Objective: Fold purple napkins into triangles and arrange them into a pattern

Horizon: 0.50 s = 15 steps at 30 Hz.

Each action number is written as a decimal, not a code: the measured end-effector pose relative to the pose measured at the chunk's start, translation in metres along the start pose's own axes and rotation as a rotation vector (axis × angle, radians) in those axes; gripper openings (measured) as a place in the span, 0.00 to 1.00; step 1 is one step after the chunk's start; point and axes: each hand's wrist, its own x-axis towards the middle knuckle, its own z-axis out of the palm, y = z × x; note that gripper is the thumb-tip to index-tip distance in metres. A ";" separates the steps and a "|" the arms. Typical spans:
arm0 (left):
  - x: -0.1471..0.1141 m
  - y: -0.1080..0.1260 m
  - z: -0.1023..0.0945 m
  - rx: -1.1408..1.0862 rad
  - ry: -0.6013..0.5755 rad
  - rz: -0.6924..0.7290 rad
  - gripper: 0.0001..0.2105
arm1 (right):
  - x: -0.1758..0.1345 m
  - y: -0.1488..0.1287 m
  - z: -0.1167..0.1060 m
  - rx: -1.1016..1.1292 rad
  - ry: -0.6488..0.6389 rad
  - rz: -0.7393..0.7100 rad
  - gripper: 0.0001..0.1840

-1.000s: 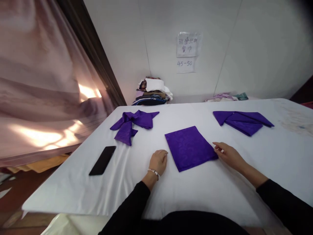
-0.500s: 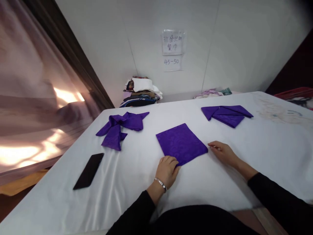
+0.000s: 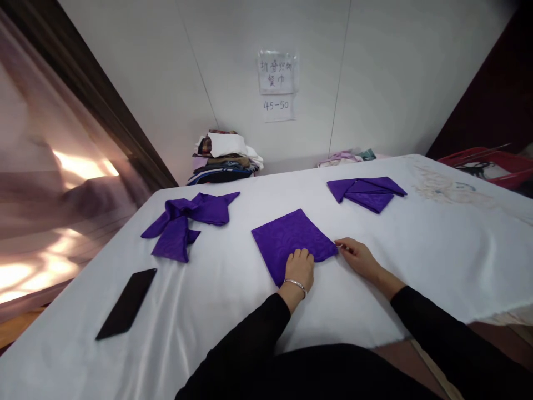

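Note:
A purple cloth napkin (image 3: 283,230), folded into a flat square, lies cornerwise in front of me on the white-covered table. My left hand (image 3: 300,268), wearing a silver bracelet, is on its near edge with the fingers bent and close together, closed on the fabric. That hand hides part of the edge. At the right corner, my right hand (image 3: 357,258) pinches the napkin between thumb and fingers, and the edge there is slightly rumpled.
A twisted purple napkin (image 3: 195,214) lies at left, a folded purple napkin (image 3: 368,193) at back right. Nearer left is a black phone-like slab (image 3: 127,304). Behind the table are a pile of folded clothes (image 3: 225,158) and a red basket (image 3: 503,175); handwritten signs (image 3: 278,83) hang on the wall.
My left hand has slid right and inward from the near corner onto the napkin's near edge. My right hand has closed on the right corner. The view has shifted right.

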 end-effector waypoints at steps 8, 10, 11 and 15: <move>-0.011 -0.018 -0.008 -0.261 0.070 -0.076 0.13 | -0.011 -0.013 -0.004 -0.058 -0.124 -0.312 0.32; -0.024 -0.026 -0.013 -0.385 0.091 -0.058 0.15 | -0.014 -0.020 -0.002 -0.048 -0.163 -0.365 0.32; -0.031 -0.029 -0.016 -0.434 0.094 -0.040 0.16 | -0.015 -0.024 0.001 -0.039 -0.187 -0.381 0.30; -0.061 -0.039 -0.025 -0.561 0.082 0.023 0.16 | -0.023 -0.040 0.011 0.068 -0.298 -0.457 0.17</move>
